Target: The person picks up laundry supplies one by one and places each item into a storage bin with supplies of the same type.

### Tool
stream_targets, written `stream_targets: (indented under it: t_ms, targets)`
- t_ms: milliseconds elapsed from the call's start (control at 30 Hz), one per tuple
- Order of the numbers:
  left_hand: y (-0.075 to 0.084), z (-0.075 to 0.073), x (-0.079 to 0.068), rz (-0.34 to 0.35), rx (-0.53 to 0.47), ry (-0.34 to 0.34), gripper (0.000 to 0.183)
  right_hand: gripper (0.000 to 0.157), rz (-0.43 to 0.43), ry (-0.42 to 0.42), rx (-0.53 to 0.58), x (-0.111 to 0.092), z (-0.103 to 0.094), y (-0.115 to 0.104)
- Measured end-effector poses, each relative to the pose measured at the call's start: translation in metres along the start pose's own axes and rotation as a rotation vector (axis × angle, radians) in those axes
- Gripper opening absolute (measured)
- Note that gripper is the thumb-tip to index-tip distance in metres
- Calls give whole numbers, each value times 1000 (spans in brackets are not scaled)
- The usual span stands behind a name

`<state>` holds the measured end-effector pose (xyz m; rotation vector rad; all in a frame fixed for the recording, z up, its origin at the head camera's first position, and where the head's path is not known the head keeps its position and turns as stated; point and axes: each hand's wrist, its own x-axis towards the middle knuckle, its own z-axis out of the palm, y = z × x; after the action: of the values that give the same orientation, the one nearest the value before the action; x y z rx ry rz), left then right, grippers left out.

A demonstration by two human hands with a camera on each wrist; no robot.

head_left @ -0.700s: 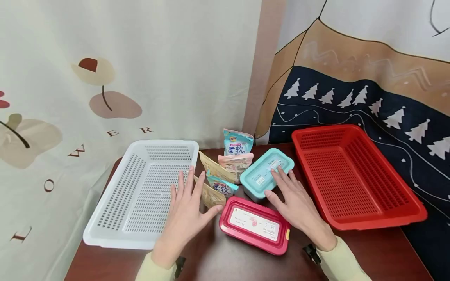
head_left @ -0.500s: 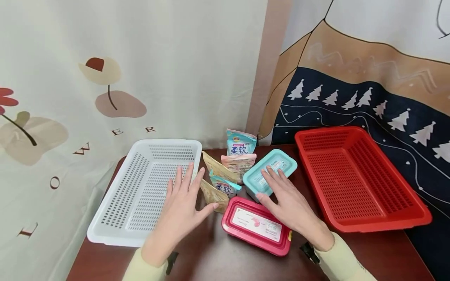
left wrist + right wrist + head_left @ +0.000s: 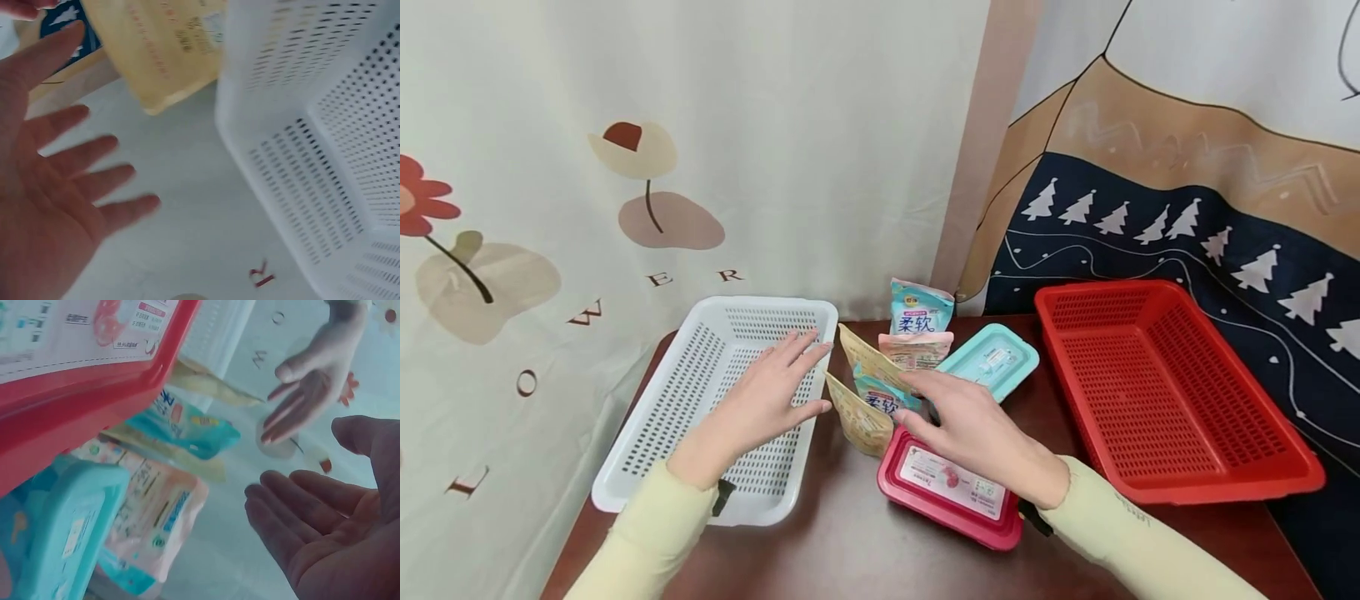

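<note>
My left hand (image 3: 763,396) hovers over the right side of the white basket (image 3: 760,302), fingers spread and holding nothing. Beside it, between the basket and my right hand, stand several soft packets: a front tan one (image 3: 859,421), a blue one (image 3: 878,400), and a taller tan one (image 3: 867,357). A pink packet (image 3: 917,348) and another blue packet (image 3: 922,307) stand behind. My right hand (image 3: 985,433) is above the red lidded box (image 3: 955,482), fingertips near the packets and nothing gripped. It partly covers the teal lidded box (image 3: 1003,357). Both palms show in the right wrist view.
A red perforated basket (image 3: 1123,392) sits at the right of the dark brown table (image 3: 865,542). Printed curtains (image 3: 820,150) hang directly behind the table. The boxes and packets are grouped between the two baskets.
My right hand has moved left from over the teal box towards the packets. My left hand has shifted left, over the white basket, and turned to point more to the right.
</note>
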<state>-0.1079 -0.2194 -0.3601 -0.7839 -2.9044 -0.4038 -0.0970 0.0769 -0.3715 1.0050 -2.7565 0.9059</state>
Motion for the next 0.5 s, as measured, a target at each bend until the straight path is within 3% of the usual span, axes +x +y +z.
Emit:
stream_targets:
  t_ms: [133, 333, 500]
  targets:
    - [-13, 8, 10, 98, -28, 6, 69, 46, -45, -46, 4, 10, 9, -4]
    - [-25, 20, 18, 152, -76, -25, 51, 42, -59, -75, -30, 19, 25, -9]
    - [-33, 27, 20, 197, -113, 3, 31, 38, -22, -139, -69, 28, 36, -12]
